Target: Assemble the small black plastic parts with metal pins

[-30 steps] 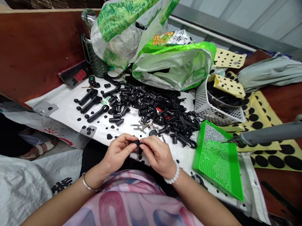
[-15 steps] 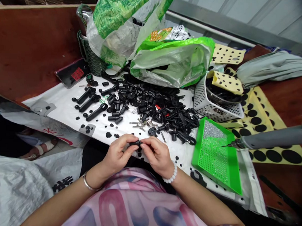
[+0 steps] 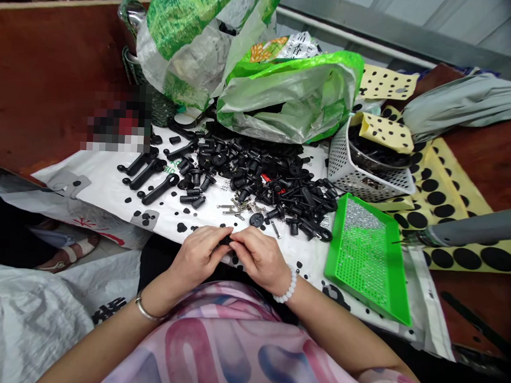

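Observation:
My left hand (image 3: pixel 199 254) and my right hand (image 3: pixel 259 256) meet at the near edge of the table, fingers pinched together on a small black plastic part (image 3: pixel 225 241) that is mostly hidden between them. Just beyond my hands lies a heap of black plastic parts (image 3: pixel 264 178) on a white sheet (image 3: pixel 111 191). Three long black handles (image 3: pixel 148 175) lie side by side to the left of the heap. A few small metal pieces (image 3: pixel 235 208) sit in front of the heap.
A green tray (image 3: pixel 369 258) with small shiny bits lies to the right. Behind it stands a white basket (image 3: pixel 362 173). Green and white bags (image 3: pixel 285 97) stand at the back. Yellow sheets with black dots (image 3: pixel 449 205) and a grey tool (image 3: pixel 469 230) lie at right.
My hands have closed more tightly over the small black part, which now shows less. The view has tipped slightly, shifting the table contents up and left.

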{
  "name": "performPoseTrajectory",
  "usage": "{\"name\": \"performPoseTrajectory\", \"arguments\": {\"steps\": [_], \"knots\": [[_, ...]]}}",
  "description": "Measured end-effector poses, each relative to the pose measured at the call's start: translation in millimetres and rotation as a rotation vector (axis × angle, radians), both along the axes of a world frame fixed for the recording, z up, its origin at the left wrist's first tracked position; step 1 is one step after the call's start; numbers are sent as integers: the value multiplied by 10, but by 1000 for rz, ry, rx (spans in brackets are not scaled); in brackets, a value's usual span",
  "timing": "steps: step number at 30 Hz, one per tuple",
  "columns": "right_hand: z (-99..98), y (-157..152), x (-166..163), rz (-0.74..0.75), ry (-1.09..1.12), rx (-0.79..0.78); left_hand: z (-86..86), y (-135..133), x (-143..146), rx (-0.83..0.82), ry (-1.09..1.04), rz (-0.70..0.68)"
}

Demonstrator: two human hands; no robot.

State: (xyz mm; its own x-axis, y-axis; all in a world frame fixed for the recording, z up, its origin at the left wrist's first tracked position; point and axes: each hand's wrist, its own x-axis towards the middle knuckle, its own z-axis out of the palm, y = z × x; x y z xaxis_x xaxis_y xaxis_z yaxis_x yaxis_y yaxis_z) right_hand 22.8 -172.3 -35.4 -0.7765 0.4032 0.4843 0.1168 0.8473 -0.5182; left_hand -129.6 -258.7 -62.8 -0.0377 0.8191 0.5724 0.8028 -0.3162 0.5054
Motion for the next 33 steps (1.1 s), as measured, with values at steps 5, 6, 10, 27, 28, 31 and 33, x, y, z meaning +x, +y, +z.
{"name": "performPoseTrajectory", "arguments": {"steps": [5,6,10,27,28,31,33], "knots": [[-71,-15,3,-65,-90,98,-8,7,-10,-34,38,76],[-83,-19,4,-78,-92,94,-10,9,-8,-32,36,82],[-101,-30,-2,-99,-71,34,-21,30,12,9,44,78],[0,46,8,20,-104,-115,29,21,-56,-63,-209,-68],[4,40,10,33,-104,-82,36,19,-67,-78,-226,-82],[-13,15,11,4,-93,-54,46,23,-73,-63,-193,-79],[-46,-4,13,-48,-70,-119,45,29,-56,-28,-125,-63]]}}
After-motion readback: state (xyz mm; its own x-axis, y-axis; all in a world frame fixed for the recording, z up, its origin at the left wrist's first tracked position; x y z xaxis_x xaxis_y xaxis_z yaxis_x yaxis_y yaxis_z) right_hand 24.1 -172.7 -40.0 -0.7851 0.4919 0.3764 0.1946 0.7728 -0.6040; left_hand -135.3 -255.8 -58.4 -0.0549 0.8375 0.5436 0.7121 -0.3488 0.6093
